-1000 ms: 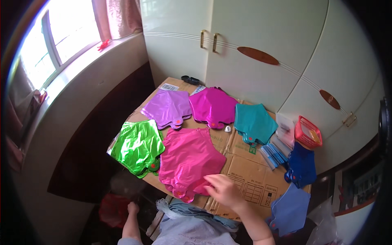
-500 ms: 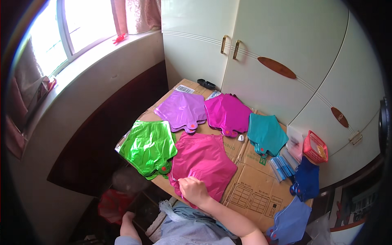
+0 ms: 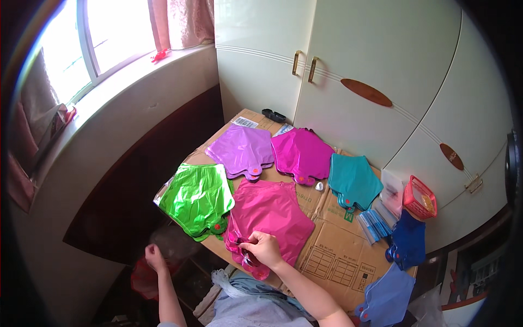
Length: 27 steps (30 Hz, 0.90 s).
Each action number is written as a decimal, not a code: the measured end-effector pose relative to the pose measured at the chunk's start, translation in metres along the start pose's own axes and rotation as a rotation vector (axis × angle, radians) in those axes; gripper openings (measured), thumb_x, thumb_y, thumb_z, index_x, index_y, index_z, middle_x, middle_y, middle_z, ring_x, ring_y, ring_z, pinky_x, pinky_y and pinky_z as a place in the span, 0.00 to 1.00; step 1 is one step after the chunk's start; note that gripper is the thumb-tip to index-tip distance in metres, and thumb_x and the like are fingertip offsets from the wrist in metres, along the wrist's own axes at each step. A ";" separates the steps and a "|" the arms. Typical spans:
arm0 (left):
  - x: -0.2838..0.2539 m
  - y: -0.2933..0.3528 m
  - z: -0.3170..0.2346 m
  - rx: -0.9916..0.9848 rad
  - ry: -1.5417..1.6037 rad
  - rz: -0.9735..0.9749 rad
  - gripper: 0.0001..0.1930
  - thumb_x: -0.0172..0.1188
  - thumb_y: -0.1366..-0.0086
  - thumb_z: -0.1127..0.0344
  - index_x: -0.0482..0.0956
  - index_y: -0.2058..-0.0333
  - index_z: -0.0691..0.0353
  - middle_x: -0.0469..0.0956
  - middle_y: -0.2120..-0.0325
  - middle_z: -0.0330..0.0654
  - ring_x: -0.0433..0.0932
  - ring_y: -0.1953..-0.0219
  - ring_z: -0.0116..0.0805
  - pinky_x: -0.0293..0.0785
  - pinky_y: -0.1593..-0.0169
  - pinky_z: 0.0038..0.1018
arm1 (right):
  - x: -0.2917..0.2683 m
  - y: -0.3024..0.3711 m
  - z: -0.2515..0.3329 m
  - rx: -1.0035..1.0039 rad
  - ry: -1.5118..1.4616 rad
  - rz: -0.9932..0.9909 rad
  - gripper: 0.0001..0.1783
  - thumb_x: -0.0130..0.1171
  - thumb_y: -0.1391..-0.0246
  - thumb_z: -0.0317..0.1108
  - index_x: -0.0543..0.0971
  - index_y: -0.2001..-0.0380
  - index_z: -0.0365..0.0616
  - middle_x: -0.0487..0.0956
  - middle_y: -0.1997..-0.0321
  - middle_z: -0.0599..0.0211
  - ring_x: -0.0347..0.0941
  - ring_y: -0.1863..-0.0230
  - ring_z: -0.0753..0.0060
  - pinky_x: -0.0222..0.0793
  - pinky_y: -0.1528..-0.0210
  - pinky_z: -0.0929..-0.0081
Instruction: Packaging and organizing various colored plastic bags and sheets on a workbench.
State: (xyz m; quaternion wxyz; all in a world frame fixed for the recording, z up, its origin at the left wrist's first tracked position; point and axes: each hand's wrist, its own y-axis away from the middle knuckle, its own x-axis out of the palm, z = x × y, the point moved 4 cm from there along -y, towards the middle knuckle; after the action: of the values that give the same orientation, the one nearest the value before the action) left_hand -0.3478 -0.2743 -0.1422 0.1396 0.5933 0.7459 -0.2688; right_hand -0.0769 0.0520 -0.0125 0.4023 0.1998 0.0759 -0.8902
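Note:
A stack of pink foil balloons [image 3: 272, 210], flat and uninflated, lies at the near middle of the cardboard-topped table [image 3: 327, 234]. My right hand [image 3: 263, 248] is closed at the stack's near left edge, pinching a shiny pink tab that is lifted and curled. Off the table's left side, my left hand [image 3: 155, 257] is raised with its fingers closed. Whether anything is in it cannot be made out. Beneath that hand is a red, crumpled bag-like thing [image 3: 145, 278], partly in shadow. Green foil balloons [image 3: 196, 191] lie just left of the pink stack.
Purple [image 3: 242, 150], magenta [image 3: 302, 152] and teal [image 3: 354, 177] foil stacks line the far side. Blue packets [image 3: 374, 224], a red basket [image 3: 419, 197], dark blue foil [image 3: 409, 240] and light blue foil [image 3: 388, 294] are at the right. A white cupboard [image 3: 376, 49] stands behind.
My left hand has risen from lower down, beside the red thing. My right hand has shifted slightly right, and the pink tab at its fingers now stands lifted and curled.

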 end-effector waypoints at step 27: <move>0.092 0.144 -0.307 1.286 -0.611 1.124 0.53 0.61 0.57 0.29 0.57 0.36 0.50 0.54 0.41 0.72 0.79 0.62 0.57 0.77 0.63 0.38 | -0.171 -0.004 -0.033 -0.085 -1.444 -0.417 0.24 0.55 0.45 0.40 0.72 0.49 0.37 0.74 0.48 0.54 0.73 0.49 0.54 0.70 0.46 0.52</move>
State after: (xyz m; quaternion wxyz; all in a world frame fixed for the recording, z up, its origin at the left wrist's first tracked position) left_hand -0.1994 -0.0042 0.0263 0.0840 0.7361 -0.0171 -0.6714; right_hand 0.0319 0.1821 0.0288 0.1823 -0.4680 -0.1362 -0.8539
